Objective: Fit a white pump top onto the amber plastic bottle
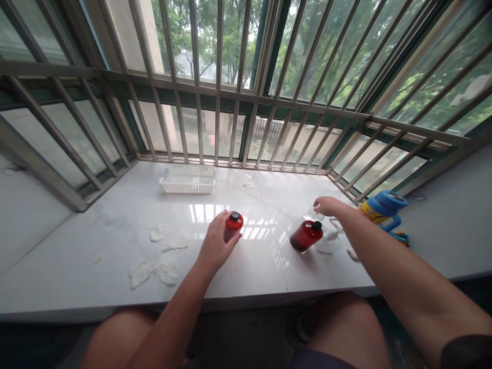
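My left hand (218, 238) is wrapped round a small red bottle (234, 222) with a black cap, upright on the white ledge. A second red bottle (306, 236), also black-capped and with dark contents low inside, stands to the right, untouched. Beyond it my right hand (326, 206) reaches out with its fingertips pinched together. Just below those fingertips is a clear, see-through item (312, 214); whether they grip it is too small to tell.
A white perforated basket (187, 187) stands at the back by the barred window. Crumpled white tissues (154, 272) lie on the left of the ledge (246, 277). At the right, a blue and yellow jug (384, 207) stands beyond my right forearm, with small items nearby.
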Motion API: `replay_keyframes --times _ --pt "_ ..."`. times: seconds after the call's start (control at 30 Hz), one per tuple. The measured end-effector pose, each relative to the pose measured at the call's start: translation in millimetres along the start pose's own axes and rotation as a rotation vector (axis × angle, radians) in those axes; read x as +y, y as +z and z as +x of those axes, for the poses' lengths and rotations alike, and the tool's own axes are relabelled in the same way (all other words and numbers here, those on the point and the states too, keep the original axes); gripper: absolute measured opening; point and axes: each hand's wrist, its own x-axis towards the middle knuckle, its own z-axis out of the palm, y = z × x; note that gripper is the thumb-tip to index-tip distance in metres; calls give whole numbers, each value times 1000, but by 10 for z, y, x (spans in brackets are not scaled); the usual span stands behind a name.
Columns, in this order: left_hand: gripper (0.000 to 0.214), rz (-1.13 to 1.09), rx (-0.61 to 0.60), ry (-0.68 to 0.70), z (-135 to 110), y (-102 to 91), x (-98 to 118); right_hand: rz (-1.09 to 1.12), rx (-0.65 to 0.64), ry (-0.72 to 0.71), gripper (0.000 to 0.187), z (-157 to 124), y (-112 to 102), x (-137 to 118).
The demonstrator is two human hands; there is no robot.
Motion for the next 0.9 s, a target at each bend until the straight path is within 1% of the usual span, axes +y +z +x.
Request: replay_keyframes --times 0.03,0.1,0.2,0.27,0.33,0.37,0.5,0.6,0.67,0.73,0.83,0.9 --pt "61 -2 10 1 4 10 -9 -17 -60 9 27 10 30 -3" --pt "56 -9 27 -2 7 23 -22 -81 -223 45 29 41 80 -47" --pt "55 -24 39 0 3 21 -22 -112 -352 5 32 110 118 -220" --pt "55 -30 39 -1 0 8 -8 -107 -395 -60 27 148 129 -399" --pt "53 -33 35 -11 -1 -8 11 -90 -413 -142 16 152 148 -609" --pt "52 -35 30 -19 -1 -18 20 -77 -419 -187 14 135 163 -720" --pt "49 -43 -13 -33 11 -79 42 -15 -480 -353 27 -60 218 -1130" --pt "47 -27 -16 -24 36 -172 35 39 -550 -438 44 -257 169 -1304" --pt "46 0 2 -21 57 -256 16 38 -570 -461 56 -356 84 -1309" --pt "44 27 17 -24 76 -343 -14 -16 -556 -433 66 -418 -7 -1225" --pt "39 53 33 -41 96 -448 -69 -148 -514 -316 83 -469 -86 -999" --pt "39 61 35 -49 105 -489 -101 -227 -512 -242 83 -494 -91 -851"
